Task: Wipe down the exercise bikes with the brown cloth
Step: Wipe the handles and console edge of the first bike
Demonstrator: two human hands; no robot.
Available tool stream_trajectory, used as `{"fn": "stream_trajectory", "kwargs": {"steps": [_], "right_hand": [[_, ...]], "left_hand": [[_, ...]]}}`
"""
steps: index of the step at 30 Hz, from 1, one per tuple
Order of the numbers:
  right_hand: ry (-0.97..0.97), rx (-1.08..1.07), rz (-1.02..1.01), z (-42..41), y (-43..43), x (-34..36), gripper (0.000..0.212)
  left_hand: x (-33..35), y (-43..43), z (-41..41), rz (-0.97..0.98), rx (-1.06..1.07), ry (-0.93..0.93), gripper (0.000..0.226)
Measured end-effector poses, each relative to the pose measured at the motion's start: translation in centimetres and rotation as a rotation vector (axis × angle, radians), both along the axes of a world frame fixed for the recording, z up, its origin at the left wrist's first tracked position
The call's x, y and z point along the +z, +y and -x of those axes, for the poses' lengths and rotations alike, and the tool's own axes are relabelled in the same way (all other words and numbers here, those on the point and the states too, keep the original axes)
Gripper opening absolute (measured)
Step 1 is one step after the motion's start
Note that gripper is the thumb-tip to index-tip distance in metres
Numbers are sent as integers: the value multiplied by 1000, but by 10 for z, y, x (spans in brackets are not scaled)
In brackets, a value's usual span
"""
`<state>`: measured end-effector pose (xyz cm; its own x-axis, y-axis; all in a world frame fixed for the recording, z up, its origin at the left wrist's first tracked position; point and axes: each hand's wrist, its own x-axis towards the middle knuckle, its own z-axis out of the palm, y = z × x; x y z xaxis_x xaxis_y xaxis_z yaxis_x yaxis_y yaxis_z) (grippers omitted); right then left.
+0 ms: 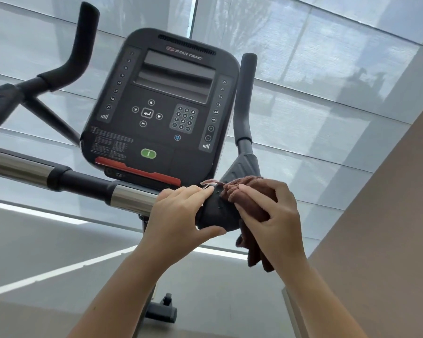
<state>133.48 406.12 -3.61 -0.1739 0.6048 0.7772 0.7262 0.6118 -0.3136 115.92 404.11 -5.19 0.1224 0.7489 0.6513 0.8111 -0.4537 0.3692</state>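
Note:
An exercise bike fills the view, with its black console (161,106) upright in the middle. A handlebar (83,184) of chrome and black sections runs from the left edge to the centre. My left hand (178,215) grips the bar where the chrome meets a black grip (217,215). My right hand (271,215) holds the brown cloth (252,189) bunched against the right side of that black grip. A tail of the cloth hangs down below my right hand.
Two black upright handles rise at the left (83,42) and at the right (244,101) of the console. Grey window blinds (327,81) fill the background. A beige wall (388,228) stands at the right. The bike's base foot (161,311) shows on the floor below.

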Motion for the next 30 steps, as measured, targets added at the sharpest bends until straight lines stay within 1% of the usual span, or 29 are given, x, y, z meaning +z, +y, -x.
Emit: {"fn": "stream_trajectory", "kwargs": {"steps": [4,6,8,11,13,16,19,21,26,28,30], "right_hand": [[-58,-37,86,14,42,41,24],[-79,-50,114,18,52,49,24],[-120,-40,85,14,43,41,23],[-82,2,-15,6,8,14,23],[-89,27,-47,7,-12,-1,25],[-136,39,-7,16,-9,9,24],[-190,-54,83,30,16,36,24],[-242,-80,57,35,18,36,24],[-192,33,-57,22,-25,0,25],[-236,34,-55,18,-26,-2,25],[-243,12,-7,22,-12,13,23]], "left_hand": [[2,-1,0,1,5,-2,68],[1,-2,0,-4,8,-7,67],[-1,-3,2,-6,6,-11,66],[-4,-3,6,1,-5,-7,62],[-4,-3,8,-1,-14,-21,59],[-6,-5,10,-12,6,-45,54],[-7,-7,11,-4,19,-65,50],[-8,-8,12,-7,18,-77,48],[-8,-8,12,-35,-8,-109,50],[-7,-9,12,-29,-18,-123,50],[-6,-9,11,-13,-7,-121,46]]}}
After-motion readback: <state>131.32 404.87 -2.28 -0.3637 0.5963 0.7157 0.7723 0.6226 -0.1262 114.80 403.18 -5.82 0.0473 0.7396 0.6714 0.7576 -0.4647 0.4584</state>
